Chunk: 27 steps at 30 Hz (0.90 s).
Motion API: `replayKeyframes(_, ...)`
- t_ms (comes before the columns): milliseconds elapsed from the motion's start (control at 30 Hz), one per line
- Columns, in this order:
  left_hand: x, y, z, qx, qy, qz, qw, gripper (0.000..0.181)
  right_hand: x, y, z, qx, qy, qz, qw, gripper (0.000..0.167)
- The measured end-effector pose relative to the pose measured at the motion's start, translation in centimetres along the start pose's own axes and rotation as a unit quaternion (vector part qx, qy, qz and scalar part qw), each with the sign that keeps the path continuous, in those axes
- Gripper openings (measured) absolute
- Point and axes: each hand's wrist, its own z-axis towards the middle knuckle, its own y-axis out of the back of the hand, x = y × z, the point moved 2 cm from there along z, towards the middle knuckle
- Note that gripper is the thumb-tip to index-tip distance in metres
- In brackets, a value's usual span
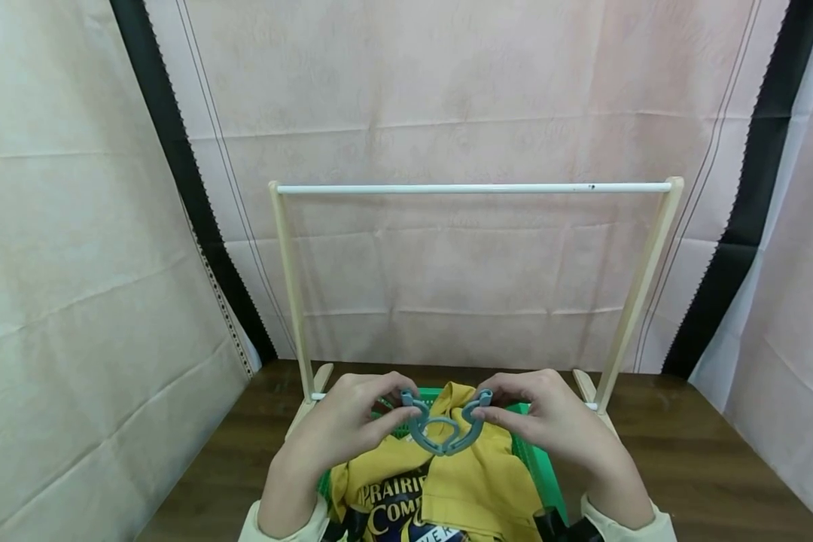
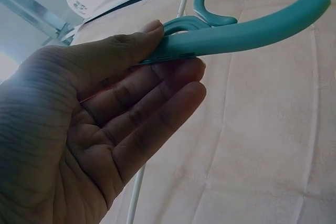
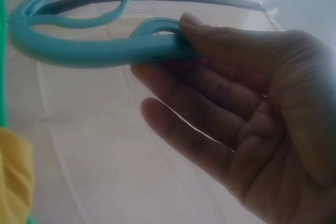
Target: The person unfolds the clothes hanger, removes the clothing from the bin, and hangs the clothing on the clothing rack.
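A teal folding clothes hanger (image 1: 445, 444) of curved plastic, with a hinge at its low middle, is held up between my two hands. My left hand (image 1: 355, 410) pinches one end of it between thumb and fingers; in the left wrist view the other fingers (image 2: 163, 124) stretch out below the hanger. My right hand (image 1: 549, 410) pinches the opposite end the same way, thumb on top. Behind and below it lies a yellow garment (image 1: 481, 482) with dark printed lettering, heaped in a green basket (image 1: 545, 478). The garment covers much of the basket.
A rack with a white crossbar (image 1: 474, 189) and cream posts (image 1: 640, 293) stands on the brown wooden table (image 1: 684, 467) beyond the basket. Pale cloth walls (image 1: 447, 90) with black strips (image 1: 196, 181) close in the back and both sides.
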Motion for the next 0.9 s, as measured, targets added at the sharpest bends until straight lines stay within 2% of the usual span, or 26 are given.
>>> replayKeyframes(567,0.29,0.34,-0.28,-0.004,0.01,0.005,0.9999,0.014,-0.26,0.52,-0.58,0.0,-0.021,-0.014,0.9997,0.01)
replayKeyframes(767,0.52,0.66,-0.32,-0.008,0.009,0.015,0.9998,0.013,-0.16,0.86,-0.58,-0.006,-0.006,-0.018,0.9998,0.009)
replayKeyframes(900,0.51,0.71,-0.44,-0.001,0.028,0.02,0.9994,0.013,-0.18,1.01,-0.7,-0.011,0.007,-0.009,0.9999,0.01)
